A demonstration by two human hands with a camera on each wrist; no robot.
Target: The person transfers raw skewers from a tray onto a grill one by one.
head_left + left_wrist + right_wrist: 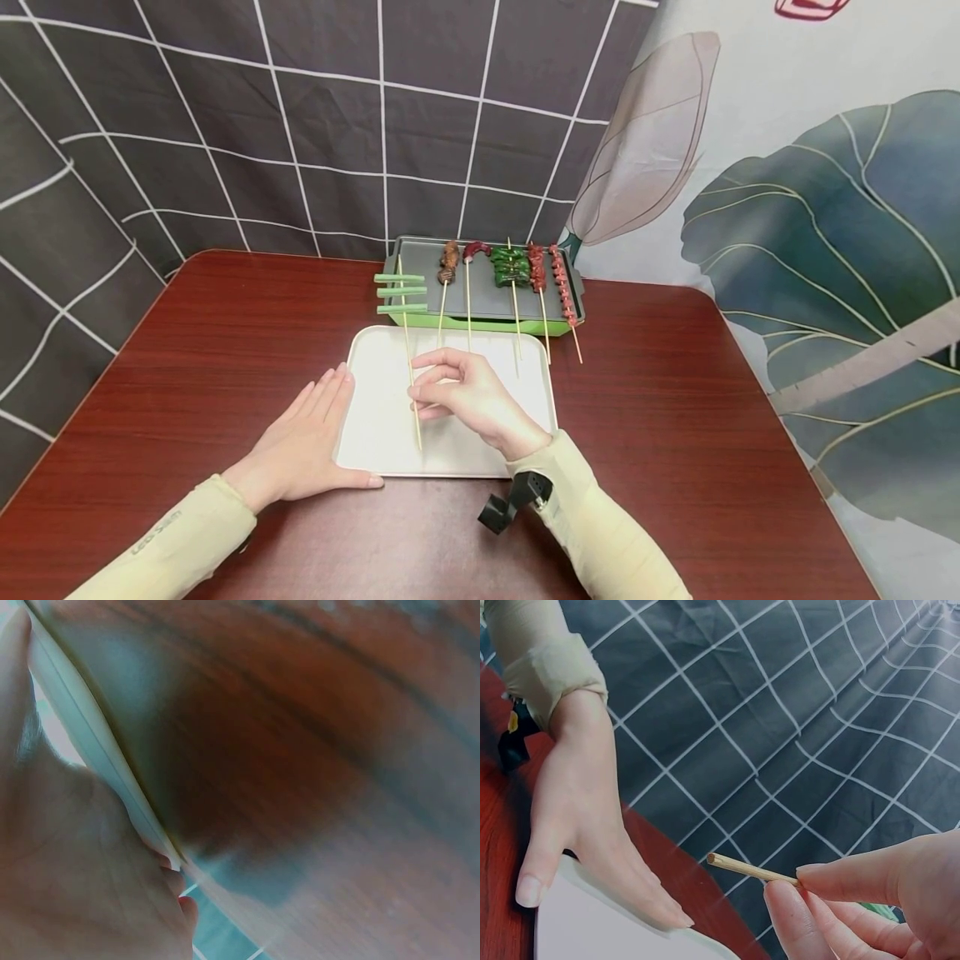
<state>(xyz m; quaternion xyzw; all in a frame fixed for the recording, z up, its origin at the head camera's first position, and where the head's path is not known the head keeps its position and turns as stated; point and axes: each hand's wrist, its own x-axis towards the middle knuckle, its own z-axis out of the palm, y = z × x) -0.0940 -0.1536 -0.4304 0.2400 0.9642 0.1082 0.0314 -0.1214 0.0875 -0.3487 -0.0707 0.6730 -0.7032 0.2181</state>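
My right hand (480,400) pinches the bare stick of a skewer (402,291) between thumb and fingertips. Three green sticks are threaded crosswise at its far end, over the left side of a grill (487,304). The stick's blunt end (742,866) points out past the thumb in the right wrist view. Below lies a white tray (375,400). Along its left edge rests my left hand (307,442), fingers straight and thumb spread by the front corner. The left wrist view shows the palm against the tray's side.
On the grill lie skewers with brown meat (448,262), a dark red curl (476,249), green pieces (510,268), red meat (537,267) and small red pieces (562,287), their sticks reaching forward. A dark checked cloth (330,117) hangs behind the wooden table (645,417).
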